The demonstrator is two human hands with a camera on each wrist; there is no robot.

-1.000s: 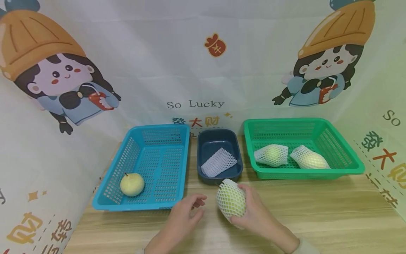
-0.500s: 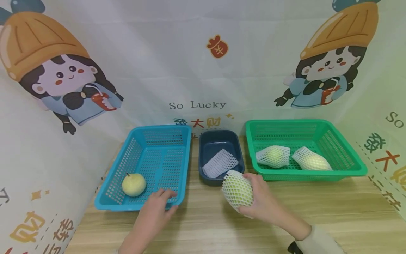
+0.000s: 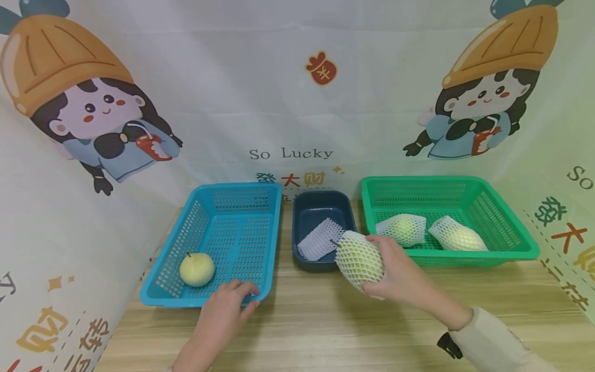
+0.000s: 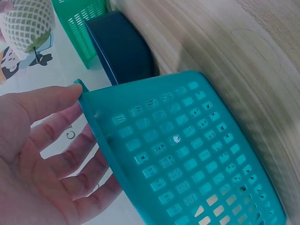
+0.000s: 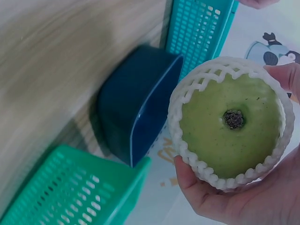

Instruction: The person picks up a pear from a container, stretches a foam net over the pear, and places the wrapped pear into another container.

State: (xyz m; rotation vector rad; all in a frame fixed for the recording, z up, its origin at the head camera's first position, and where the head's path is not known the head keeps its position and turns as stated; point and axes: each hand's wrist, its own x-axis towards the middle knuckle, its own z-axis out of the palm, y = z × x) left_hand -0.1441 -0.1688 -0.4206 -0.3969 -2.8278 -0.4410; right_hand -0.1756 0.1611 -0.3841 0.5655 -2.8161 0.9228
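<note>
Wooden tabletop (image 3: pixel 325 330) lies bare along its near edge. My right hand (image 3: pixel 400 274) curls round a net-wrapped pear (image 3: pixel 359 260), held just above the near rim of the dark blue tub (image 3: pixel 321 206), left of the green basket (image 3: pixel 511 243). My left hand (image 3: pixel 223 315) rests relaxed fingers (image 4: pixel 51 101) on the blue basket's (image 3: pixel 204 206) near rim. Backdrop reads "So Lucky"; its lower characters are partly hidden.
</note>
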